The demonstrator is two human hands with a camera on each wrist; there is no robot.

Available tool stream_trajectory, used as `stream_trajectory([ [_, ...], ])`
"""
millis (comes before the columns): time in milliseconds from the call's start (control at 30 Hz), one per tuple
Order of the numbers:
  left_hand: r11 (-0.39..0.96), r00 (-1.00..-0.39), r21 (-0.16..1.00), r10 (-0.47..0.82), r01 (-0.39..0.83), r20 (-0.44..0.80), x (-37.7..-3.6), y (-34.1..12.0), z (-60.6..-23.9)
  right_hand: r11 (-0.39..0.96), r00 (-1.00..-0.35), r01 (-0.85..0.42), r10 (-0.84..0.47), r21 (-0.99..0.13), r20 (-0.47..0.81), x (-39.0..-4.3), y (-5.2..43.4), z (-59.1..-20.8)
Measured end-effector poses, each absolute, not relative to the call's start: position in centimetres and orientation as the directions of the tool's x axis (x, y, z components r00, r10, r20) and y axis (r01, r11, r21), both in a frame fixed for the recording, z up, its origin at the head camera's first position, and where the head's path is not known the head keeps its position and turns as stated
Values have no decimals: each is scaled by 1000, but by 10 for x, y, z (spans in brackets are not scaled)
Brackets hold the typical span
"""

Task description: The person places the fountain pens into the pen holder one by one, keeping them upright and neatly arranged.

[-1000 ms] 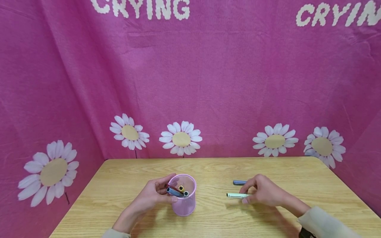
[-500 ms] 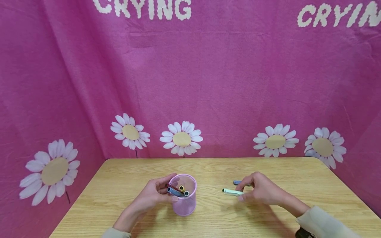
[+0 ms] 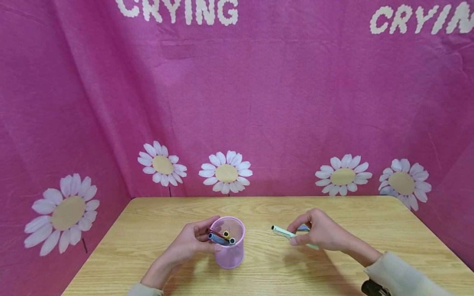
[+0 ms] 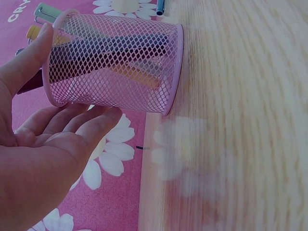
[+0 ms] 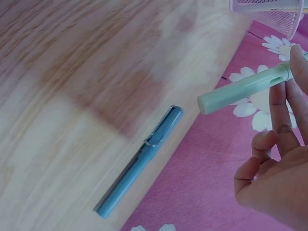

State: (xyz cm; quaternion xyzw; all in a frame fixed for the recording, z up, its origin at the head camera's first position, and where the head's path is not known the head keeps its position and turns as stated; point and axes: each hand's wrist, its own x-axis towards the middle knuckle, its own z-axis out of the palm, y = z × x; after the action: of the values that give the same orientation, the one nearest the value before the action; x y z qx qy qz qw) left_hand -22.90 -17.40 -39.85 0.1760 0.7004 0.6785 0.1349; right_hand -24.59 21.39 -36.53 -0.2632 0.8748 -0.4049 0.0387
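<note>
A pink mesh pen cup (image 3: 230, 258) stands upright on the table, with several capped pens leaning inside. My left hand (image 3: 189, 241) holds it from the left, thumb at the rim and fingers along the side; the left wrist view shows the mesh wall (image 4: 115, 91) between thumb and fingers. To the right, my right hand (image 3: 329, 233) pinches a pale green pen (image 5: 240, 91) between thumb and fingers. That pen is raised above the table and tilted, its left end higher. Behind the right hand a blue pen (image 5: 139, 163) with a clip lies on the table, partly hidden in the head view.
The wooden table (image 3: 259, 209) has a far edge close to a pink cloth (image 3: 277, 102) printed with daisies and white letters. The same cloth hangs along the left and right sides.
My right hand has lifted the pale green pen off the table, moved it a little left toward the cup and tilted it. The left hand and the cup have stayed put.
</note>
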Motion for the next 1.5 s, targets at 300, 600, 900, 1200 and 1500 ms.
stream_trajectory([
  [300,23,-903,998,426,65,49,-229,-174,-399,532,-865,-424,-477,-733,154,-243,203,-354],
  [600,20,-902,997,429,68,53,-228,-174,-399,518,-871,-428,-457,-740,183,-243,190,-349],
  [900,11,-901,998,430,69,58,-227,-175,-399,509,-886,-409,-421,-757,196,-244,174,-339],
  [1200,13,-900,997,433,74,61,-228,-175,-400,462,-870,-443,-428,-769,244,-245,158,-332],
  [1500,17,-899,998,435,68,54,-227,-174,-398,420,-863,-464,-412,-780,291,-248,143,-324],
])
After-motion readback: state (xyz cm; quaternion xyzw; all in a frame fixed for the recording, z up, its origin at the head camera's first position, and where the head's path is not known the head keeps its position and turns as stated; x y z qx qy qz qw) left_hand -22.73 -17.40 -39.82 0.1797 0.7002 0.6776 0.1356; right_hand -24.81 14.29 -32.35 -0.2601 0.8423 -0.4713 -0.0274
